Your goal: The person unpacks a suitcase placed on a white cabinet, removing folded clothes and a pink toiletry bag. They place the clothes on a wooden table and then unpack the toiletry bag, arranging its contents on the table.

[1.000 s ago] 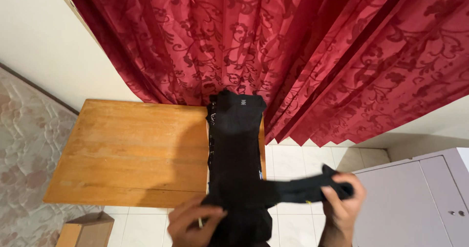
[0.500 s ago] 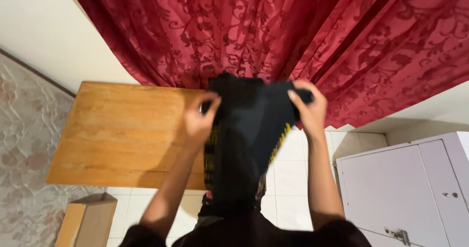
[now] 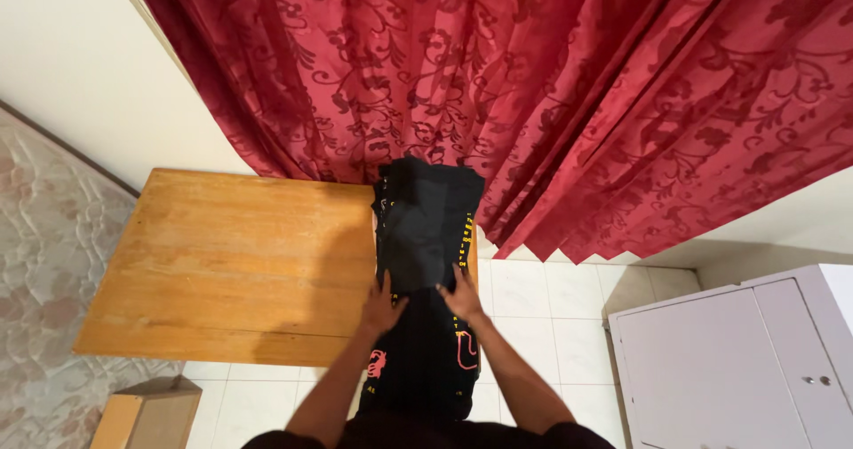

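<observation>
A black garment (image 3: 425, 236) with yellow and red print lies lengthwise on the right end of a wooden table (image 3: 231, 262), its lower part hanging over the near edge. My left hand (image 3: 382, 305) presses flat on the cloth at its left side. Just to the right, my right hand (image 3: 462, 296) also rests flat on the fabric. Both hands sit close together near the table's front edge, fingers spread on the folded upper layer.
A red patterned curtain (image 3: 551, 103) hangs behind the table. A grey cabinet (image 3: 737, 360) stands at the right on the white tiled floor. A cardboard box (image 3: 147, 418) sits below the table's left corner. A patterned mattress (image 3: 40, 262) lies at the left.
My hands brought the lifted cloth end over to the garment's far end and laid it down. They then came back to the near part and now press flat on it.
</observation>
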